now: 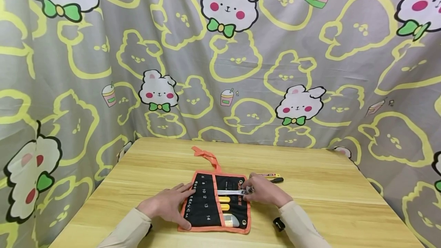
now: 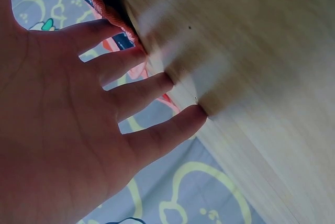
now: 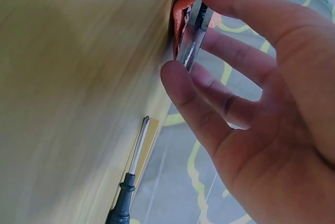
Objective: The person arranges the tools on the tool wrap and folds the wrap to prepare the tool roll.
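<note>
A black tool pouch (image 1: pixel 200 217) with orange trim and printed size numbers lies unrolled on the wooden table. My left hand (image 1: pixel 165 204) rests on its left edge, thumb and fingers spread; in the left wrist view those fingers (image 2: pixel 152 137) are extended, their tips at the table and pouch edge. At the pouch's right side, my right hand (image 1: pixel 265 190) pinches the head of a silver adjustable wrench (image 1: pixel 230 192). The handle end of the wrench is hidden in a pocket. Below it, yellow handles (image 1: pixel 224 199) and a flat-ended tool (image 1: pixel 231 220) stick out of other pockets.
A screwdriver (image 3: pixel 123 198) with a dark handle lies on the table beyond my right hand, beside a yellow item (image 1: pixel 272 175). An orange strap (image 1: pixel 208 156) trails from the pouch's far edge. Patterned curtain (image 1: pixel 241 68) hangs around the table (image 1: pixel 327 202).
</note>
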